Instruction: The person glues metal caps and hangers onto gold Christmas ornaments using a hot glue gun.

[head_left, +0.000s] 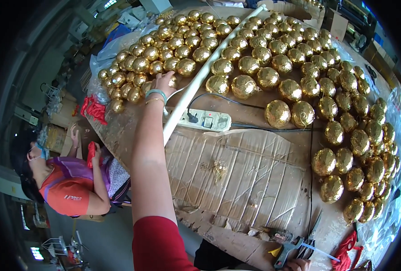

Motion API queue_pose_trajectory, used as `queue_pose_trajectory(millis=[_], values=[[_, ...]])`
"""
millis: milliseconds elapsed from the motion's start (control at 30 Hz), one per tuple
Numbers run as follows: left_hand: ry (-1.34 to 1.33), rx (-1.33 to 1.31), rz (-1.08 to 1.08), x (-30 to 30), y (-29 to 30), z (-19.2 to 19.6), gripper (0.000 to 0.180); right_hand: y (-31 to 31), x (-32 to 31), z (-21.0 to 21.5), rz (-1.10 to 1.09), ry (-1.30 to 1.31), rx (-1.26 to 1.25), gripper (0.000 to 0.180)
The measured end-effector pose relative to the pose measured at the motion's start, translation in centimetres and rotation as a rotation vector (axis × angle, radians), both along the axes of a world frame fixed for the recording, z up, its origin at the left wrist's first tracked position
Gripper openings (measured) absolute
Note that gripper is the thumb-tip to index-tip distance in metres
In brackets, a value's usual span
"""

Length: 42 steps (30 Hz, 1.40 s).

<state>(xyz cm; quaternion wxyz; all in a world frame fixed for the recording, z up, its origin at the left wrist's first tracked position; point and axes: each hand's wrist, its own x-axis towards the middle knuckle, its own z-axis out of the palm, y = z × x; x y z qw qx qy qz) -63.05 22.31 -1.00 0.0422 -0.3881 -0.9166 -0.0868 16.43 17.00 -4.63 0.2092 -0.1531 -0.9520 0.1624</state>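
Note:
My left hand point(163, 84) reaches out over the table, a pale green bangle and a thin gold one on its wrist. Its fingers curl round a shiny gold foil-covered ball point(172, 81) at the near edge of the left group of balls point(141, 65). At the lower edge, my right hand point(297, 264) is partly cut off. Its fingers are bent, close beside a glue gun point(287, 253) with a pale glue stick point(320, 251) sticking out; what they hold, if anything, is hidden. Scissors point(316, 224) lie next to the gun.
A pale pole point(199, 80) divides the left balls from many more gold balls point(268, 78). A power strip point(203, 120) with black cables and flattened cardboard point(236, 176) lie nearer. Red ribbon point(346, 249) is at lower right. A co-worker point(76, 187) sits left, holding red material.

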Motion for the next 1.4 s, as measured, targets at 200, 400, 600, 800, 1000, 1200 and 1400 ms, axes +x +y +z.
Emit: queue_pose_trajectory(millis=[200,400,600,800,1000,1200,1400], values=[[0.032,0.376,0.000,2.2,-0.4,3.4,0.072,-0.4,-0.6,-0.9,-0.021,0.192,0.060,0.013],[-1.053,1.121,-0.155,12.5,-5.7,8.7,0.062,-1.0,-2.4,3.9,-0.262,0.024,-0.291,0.018],[-1.748,1.280,-0.424,25.4,-15.0,9.5,0.062,-1.8,-1.5,3.3,-0.222,0.006,-0.209,0.026],[-2.248,1.425,-0.507,38.3,-20.7,6.3,0.082,-2.2,-3.2,5.5,-0.258,-0.093,-0.163,0.021],[-2.679,1.572,-0.407,47.0,-23.7,1.6,0.082,-1.3,-7.7,5.9,-0.412,-0.255,-0.093,0.038],[-2.915,1.594,-0.399,52.8,-24.1,0.1,0.074,-1.6,-8.3,5.2,-0.522,-0.292,-0.041,0.050],[-2.888,1.739,-0.283,54.0,-24.4,-0.3,0.063,-2.6,-8.5,4.5,-0.568,-0.268,0.002,0.054]])
